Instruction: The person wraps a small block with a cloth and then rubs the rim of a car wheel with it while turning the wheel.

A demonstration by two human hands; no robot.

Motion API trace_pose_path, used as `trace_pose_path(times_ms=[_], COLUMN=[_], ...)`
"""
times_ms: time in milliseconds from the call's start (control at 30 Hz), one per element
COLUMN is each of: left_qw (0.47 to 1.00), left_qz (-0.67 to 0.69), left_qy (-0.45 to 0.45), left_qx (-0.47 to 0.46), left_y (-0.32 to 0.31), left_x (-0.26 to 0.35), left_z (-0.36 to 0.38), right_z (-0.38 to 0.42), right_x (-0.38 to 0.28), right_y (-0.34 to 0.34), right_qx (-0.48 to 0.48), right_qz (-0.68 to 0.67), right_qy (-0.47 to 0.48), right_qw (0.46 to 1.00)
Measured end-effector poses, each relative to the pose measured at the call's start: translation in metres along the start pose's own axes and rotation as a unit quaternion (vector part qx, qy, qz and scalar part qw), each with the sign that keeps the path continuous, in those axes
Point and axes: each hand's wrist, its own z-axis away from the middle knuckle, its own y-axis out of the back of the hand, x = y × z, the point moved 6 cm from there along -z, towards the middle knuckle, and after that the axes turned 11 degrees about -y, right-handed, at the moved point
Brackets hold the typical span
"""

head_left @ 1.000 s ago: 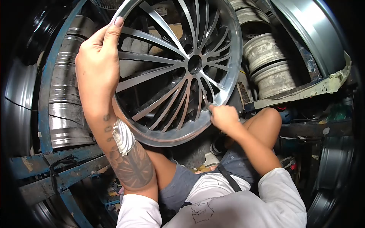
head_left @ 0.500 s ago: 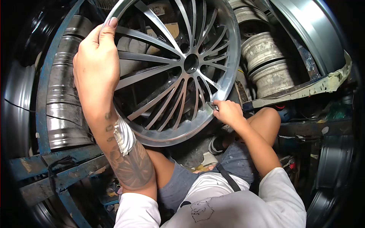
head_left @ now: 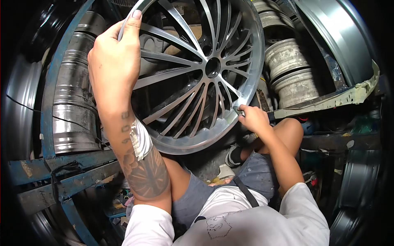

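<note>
A large multi-spoke metal wheel rim (head_left: 212,67) stands tilted in front of my body. My left hand (head_left: 117,59) is closed round its upper left edge, thumb on top. At the rim's lower right edge, my right hand (head_left: 254,119) pinches a small dark tool (head_left: 239,110) whose tip touches the lip; most of the tool is hidden by the fingers. A whitish, cloudy patch shows on the lip beside it. White cloth or tape (head_left: 140,140) is wrapped on my left forearm.
Stacked silver rims (head_left: 76,123) stand behind a blue metal frame (head_left: 51,90) on the left. Dusty rims (head_left: 289,61) lie at the right, beside a large rim (head_left: 344,37) on a rack with a tape-covered edge (head_left: 328,100). My knees are below the wheel.
The wheel appears slightly farther right, and both hands have shifted right with it. The tool tip stays at the lower right lip.
</note>
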Motion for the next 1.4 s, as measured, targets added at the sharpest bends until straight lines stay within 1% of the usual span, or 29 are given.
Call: trace_pose_path(times_ms=[33,67,100,133,200,233,267,300,333,400,467,500,533,600,667,733,800,833,867,933,967,1033,1100,1133,1200,1233,1267,1333,1400], left_qw=[0.999,0.999,0.999,0.999,0.999,0.998,0.997,0.995,0.996,0.995,0.996,0.997,0.997,0.996,0.996,0.995,0.994,0.994,0.994,0.995,0.995,0.997,0.998,0.998,0.999,0.999,0.998,0.999,0.999], left_qz=[-0.008,-0.005,-0.003,-0.003,-0.034,-0.054,-0.077,-0.087,-0.074,-0.091,-0.083,-0.078,-0.078,-0.079,-0.078,-0.088,-0.096,-0.098,-0.099,-0.083,-0.083,-0.056,-0.052,-0.050,-0.039,-0.038,-0.036,-0.026,-0.007], left_qy=[-0.041,-0.041,-0.038,-0.033,-0.010,-0.012,-0.013,-0.036,-0.040,-0.029,-0.021,-0.018,-0.027,-0.038,-0.037,-0.047,-0.053,-0.052,-0.051,-0.044,-0.047,-0.056,-0.023,-0.006,-0.017,-0.031,-0.045,-0.034,-0.018], left_qx=[0.025,0.024,0.024,0.023,-0.005,-0.005,-0.006,0.015,0.012,-0.008,-0.013,-0.015,-0.011,-0.006,-0.018,-0.014,-0.009,-0.011,-0.014,-0.017,-0.013,0.000,-0.020,-0.035,-0.023,-0.016,-0.005,-0.018,-0.034], left_y=[0.000,0.001,0.001,0.002,0.002,0.002,0.002,0.004,0.004,0.002,0.002,0.002,0.003,0.002,0.002,0.001,0.003,0.003,0.002,0.001,0.000,0.000,0.001,0.000,-0.001,-0.002,0.000,0.001,-0.001], left_x=[-0.002,-0.001,0.001,0.003,0.002,0.001,0.001,0.006,0.009,0.005,0.006,0.007,0.009,0.007,0.008,0.005,0.007,0.007,0.006,0.004,0.003,0.004,0.006,0.006,0.004,0.003,0.004,0.009,0.008], left_z=[-0.001,-0.003,-0.004,-0.001,0.003,0.001,0.000,0.002,0.003,0.000,0.002,0.002,0.000,0.001,0.003,0.001,-0.001,0.000,0.001,0.002,0.001,0.001,-0.002,0.000,0.001,0.002,0.000,0.001,0.002], right_z=[0.008,0.019,0.030,0.028,0.004,-0.001,0.003,0.020,0.031,0.019,-0.002,0.003,0.018,0.044,0.018,0.009,0.036,0.048,0.041,0.012,0.009,0.035,0.044,0.030,0.004,0.007,0.018,0.046,0.016], right_x=[-0.006,-0.015,-0.023,-0.022,-0.004,-0.003,-0.008,-0.022,-0.033,-0.020,-0.004,-0.007,-0.022,-0.041,-0.016,-0.011,-0.037,-0.048,-0.039,-0.017,-0.013,-0.039,-0.045,-0.030,-0.009,-0.016,-0.025,-0.046,-0.019], right_y=[-0.007,-0.015,-0.017,-0.014,-0.001,0.001,-0.009,-0.010,-0.008,-0.004,0.007,-0.004,-0.010,-0.011,-0.006,0.001,-0.016,-0.013,-0.010,0.001,0.002,-0.006,-0.010,-0.009,0.007,0.003,-0.007,-0.011,-0.012], right_qx=[-0.008,-0.013,-0.038,-0.032,0.004,0.008,-0.005,-0.021,-0.038,-0.020,0.006,0.023,0.008,-0.035,-0.040,-0.023,-0.055,-0.052,-0.054,-0.054,-0.037,-0.053,-0.070,-0.089,-0.051,-0.031,-0.032,-0.061,-0.052], right_qz=[0.033,0.069,0.049,0.048,-0.003,0.016,0.078,0.080,0.084,0.050,0.028,0.065,0.099,0.076,0.016,0.003,0.072,0.069,0.048,0.007,-0.007,0.028,0.049,0.018,-0.006,0.024,0.106,0.069,0.033], right_qy=[0.011,0.022,0.031,0.035,0.031,0.023,0.010,0.030,0.050,0.060,0.028,0.030,0.045,0.077,0.023,-0.010,0.042,0.053,0.035,0.003,-0.009,0.018,0.033,0.018,-0.015,0.002,0.013,0.056,0.029], right_qw=[0.999,0.997,0.998,0.998,0.999,1.000,0.997,0.996,0.995,0.997,0.999,0.997,0.994,0.994,0.999,1.000,0.995,0.995,0.997,0.998,0.999,0.998,0.996,0.996,0.999,0.999,0.994,0.994,0.998])
